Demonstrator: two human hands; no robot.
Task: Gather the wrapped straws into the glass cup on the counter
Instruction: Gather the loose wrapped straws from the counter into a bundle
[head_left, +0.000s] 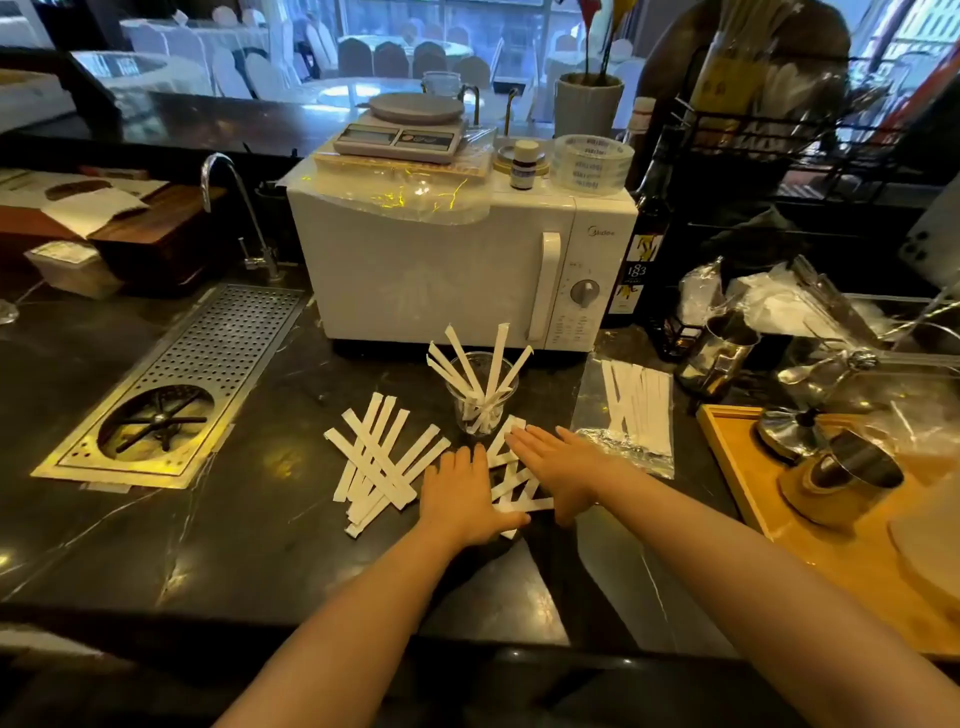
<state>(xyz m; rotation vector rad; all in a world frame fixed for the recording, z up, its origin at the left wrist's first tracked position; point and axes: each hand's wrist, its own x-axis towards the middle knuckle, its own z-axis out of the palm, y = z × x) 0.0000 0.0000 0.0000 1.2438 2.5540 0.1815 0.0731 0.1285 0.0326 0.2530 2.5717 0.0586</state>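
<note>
1. Several wrapped straws (480, 374) already stand in the glass cup (483, 397), just below the centre of the frame, in front of the microwave (441, 260).
2. Many more are left, by my judgement well over half: a crossed pile of straws (382, 457) lies on the dark surface (234, 545) left of the cup, and a smaller heap (519, 483) lies just below it.
3. More white straws sit in a clear bag (631, 410) to the right of the cup; whether they count is unclear.
4. The left hand (460, 496) lies flat with open fingers, its thumb touching the smaller heap's lower left edge; its grip holds nothing.
5. The right hand (563, 470) is also flat and released, pressing the heap's right side, fingertips near the cup's base.
6. So the smaller heap lies between both hands, apparently being swept together.
</note>
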